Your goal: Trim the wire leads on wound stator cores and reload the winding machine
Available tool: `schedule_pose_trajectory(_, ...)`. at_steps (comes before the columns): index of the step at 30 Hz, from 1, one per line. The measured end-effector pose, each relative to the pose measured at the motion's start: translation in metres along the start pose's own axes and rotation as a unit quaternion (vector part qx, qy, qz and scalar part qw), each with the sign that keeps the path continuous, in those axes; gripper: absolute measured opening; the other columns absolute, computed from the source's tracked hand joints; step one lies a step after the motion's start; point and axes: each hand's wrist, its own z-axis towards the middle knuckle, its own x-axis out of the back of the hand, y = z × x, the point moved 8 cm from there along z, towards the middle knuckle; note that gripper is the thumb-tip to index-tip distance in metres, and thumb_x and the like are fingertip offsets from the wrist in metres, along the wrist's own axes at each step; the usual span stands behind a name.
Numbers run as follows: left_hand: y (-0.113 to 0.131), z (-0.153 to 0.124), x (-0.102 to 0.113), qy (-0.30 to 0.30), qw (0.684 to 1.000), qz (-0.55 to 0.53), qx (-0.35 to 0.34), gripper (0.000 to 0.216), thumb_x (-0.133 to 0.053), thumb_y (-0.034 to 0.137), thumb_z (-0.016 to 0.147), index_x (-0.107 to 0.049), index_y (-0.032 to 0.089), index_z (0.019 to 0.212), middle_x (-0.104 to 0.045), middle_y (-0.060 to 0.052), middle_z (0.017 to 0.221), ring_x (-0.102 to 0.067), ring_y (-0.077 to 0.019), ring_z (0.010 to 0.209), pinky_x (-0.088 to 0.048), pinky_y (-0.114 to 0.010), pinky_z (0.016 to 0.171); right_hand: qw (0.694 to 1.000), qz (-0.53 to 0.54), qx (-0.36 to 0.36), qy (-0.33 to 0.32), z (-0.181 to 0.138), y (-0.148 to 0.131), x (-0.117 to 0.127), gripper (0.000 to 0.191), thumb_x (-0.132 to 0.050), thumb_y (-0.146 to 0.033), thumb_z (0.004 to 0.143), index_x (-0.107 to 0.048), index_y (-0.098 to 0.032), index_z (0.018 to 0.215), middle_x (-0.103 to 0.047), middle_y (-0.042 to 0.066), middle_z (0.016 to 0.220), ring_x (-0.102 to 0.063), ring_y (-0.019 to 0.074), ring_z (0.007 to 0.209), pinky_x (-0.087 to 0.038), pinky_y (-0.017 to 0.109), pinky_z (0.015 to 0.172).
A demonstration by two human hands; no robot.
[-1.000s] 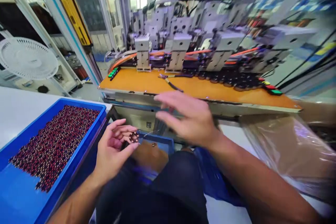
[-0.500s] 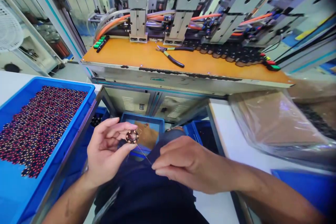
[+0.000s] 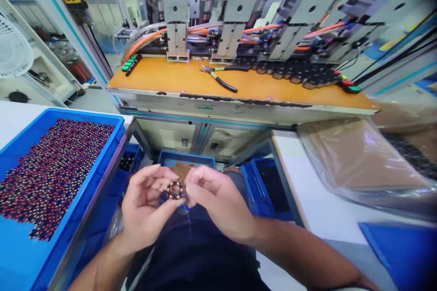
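1. Left hand (image 3: 145,204): pinching the ring (image 3: 170,194) between thumb and fingertips; thumb at its lower edge, fingers curled behind and to its left.
2. Ring: small, dark and coppery, hollow at the centre, its opening facing the wearer. Held up over the lap, between the two hands.
3. Right hand (image 3: 218,202): just beside the ring, on its right. Fingers bent, thumb and fingertips bunched near one another; cannot tell whether they pinch anything.
4. Wearer's left: blue tray (image 3: 20,245) on a white table (image 3: 15,108). Most of its floor is covered by a single spread of small parts (image 3: 58,168), dark with red and pale dots; bare blue at the near end.
5. Ahead: machine (image 3: 241,9) with a row of grey metal blocks, orange hoses (image 3: 150,43) running between them.
6. Orange shelf (image 3: 164,82) at the machine's front: pliers (image 3: 223,84) lying with handles parted; dark round pieces (image 3: 300,72) clustered to their right.
7. Beyond the hands, low down: blue bin (image 3: 205,161), brown sheet inside, partly hidden by the fingers.
8. Wearer's right: clear bag (image 3: 351,159) around something brown, on a white worktop (image 3: 327,209).
9. Far left: white fan (image 3: 13,47), cut by the frame edge.
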Motion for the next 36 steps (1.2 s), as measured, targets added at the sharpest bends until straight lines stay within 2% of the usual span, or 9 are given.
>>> schedule_pose_trajectory(4, -0.007, 0.001, 0.003, -0.013, 0.999, -0.006, 0.028, 0.071, -0.069, -0.008, 0.075, -0.051, 0.03, 0.132, -0.072, -0.002, 0.111, -0.074, -0.0106, 0.085, -0.061, -0.02, 0.078, 0.999, -0.01, -0.03, 0.019, -0.006, 0.008, 0.01, 0.029, -0.07, -0.04, 0.084, -0.055, -0.017, 0.075, -0.055, -0.002, 0.069, -0.05, 0.0091, 0.061, -0.04, 0.024, 0.062)
schedule_pose_trajectory(8, -0.005, -0.003, -0.002, -0.06, 0.998, 0.022, 0.009, 0.077, -0.066, -0.012, 0.075, -0.048, 0.03, 0.137, -0.072, -0.003, 0.118, -0.072, -0.0127, 0.098, -0.059, -0.022, 0.088, 0.998, -0.044, -0.043, -0.011, -0.001, -0.007, 0.008, 0.031, -0.079, -0.037, 0.076, -0.056, -0.017, 0.081, -0.054, -0.002, 0.077, -0.049, 0.0093, 0.069, -0.041, 0.024, 0.067)
schedule_pose_trajectory(10, -0.005, -0.005, -0.006, -0.071, 0.997, 0.01, 0.009, 0.077, -0.064, -0.013, 0.076, -0.048, 0.03, 0.138, -0.072, -0.004, 0.12, -0.071, -0.0142, 0.104, -0.059, -0.023, 0.091, 0.998, -0.033, -0.039, -0.02, 0.0, -0.008, 0.005, 0.031, -0.076, -0.039, 0.078, -0.054, -0.017, 0.077, -0.053, -0.002, 0.077, -0.048, 0.0095, 0.07, -0.039, 0.023, 0.066)
schedule_pose_trajectory(15, -0.017, -0.005, -0.008, -0.075, 0.987, -0.106, 0.098, 0.056, -0.063, -0.008, 0.081, -0.061, 0.029, 0.124, -0.073, -0.002, 0.117, -0.073, -0.0143, 0.099, -0.06, -0.024, 0.089, 0.999, 0.005, -0.044, 0.003, -0.007, 0.002, 0.012, 0.031, -0.067, -0.042, 0.087, -0.053, -0.017, 0.076, -0.053, -0.001, 0.076, -0.047, 0.0099, 0.07, -0.038, 0.024, 0.065)
schedule_pose_trajectory(18, -0.02, -0.004, -0.009, -0.098, 0.977, -0.129, 0.142, 0.041, -0.064, -0.003, 0.083, -0.069, 0.026, 0.111, -0.072, -0.003, 0.119, -0.073, -0.0147, 0.096, -0.059, -0.025, 0.089, 0.998, -0.048, -0.031, -0.031, -0.007, -0.011, 0.011, 0.028, -0.068, -0.041, 0.087, -0.056, -0.016, 0.08, -0.053, -0.001, 0.078, -0.048, 0.0098, 0.07, -0.04, 0.024, 0.065)
schedule_pose_trajectory(23, -0.021, -0.001, -0.014, -0.131, 0.971, -0.117, 0.161, 0.035, -0.071, 0.007, 0.081, -0.072, 0.023, 0.112, -0.064, -0.008, 0.123, -0.067, -0.0157, 0.106, -0.055, -0.02, 0.087, 0.987, -0.154, -0.026, -0.043, 0.0, -0.036, 0.005, 0.022, -0.068, -0.03, 0.082, -0.056, -0.015, 0.074, -0.054, -0.002, 0.07, -0.047, 0.0084, 0.063, -0.04, 0.022, 0.06)
schedule_pose_trajectory(28, -0.033, -0.005, -0.012, -0.111, 0.97, -0.091, 0.197, 0.033, -0.08, 0.01, 0.073, -0.075, 0.024, 0.103, -0.06, -0.004, 0.11, -0.062, -0.0075, 0.079, -0.054, -0.018, 0.073, 0.979, -0.196, -0.013, -0.054, -0.001, -0.035, 0.007, 0.019, -0.059, -0.028, 0.087, -0.057, -0.015, 0.073, -0.054, -0.001, 0.07, -0.047, 0.0083, 0.064, -0.039, 0.022, 0.059)
schedule_pose_trajectory(33, -0.035, -0.006, -0.01, -0.097, 0.963, -0.121, 0.221, 0.033, -0.077, 0.01, 0.075, -0.074, 0.024, 0.104, -0.063, -0.005, 0.106, -0.067, -0.0115, 0.08, -0.056, -0.022, 0.073, 0.979, -0.172, -0.09, -0.065, -0.002, -0.03, 0.022, 0.024, -0.068, -0.033, 0.081, -0.058, -0.015, 0.07, -0.055, -0.001, 0.068, -0.046, 0.0083, 0.061, -0.037, 0.021, 0.055)
schedule_pose_trajectory(36, -0.032, -0.003, -0.015, -0.107, 0.958, -0.124, 0.236, 0.033, -0.077, 0.004, 0.073, -0.075, 0.021, 0.101, -0.067, -0.006, 0.102, -0.068, -0.0113, 0.078, -0.056, -0.019, 0.071, 0.979, -0.139, -0.128, -0.072, -0.002, -0.031, 0.017, 0.026, -0.077, -0.034, 0.074, -0.06, -0.014, 0.075, -0.057, -0.002, 0.068, -0.048, 0.0076, 0.061, -0.039, 0.02, 0.056)
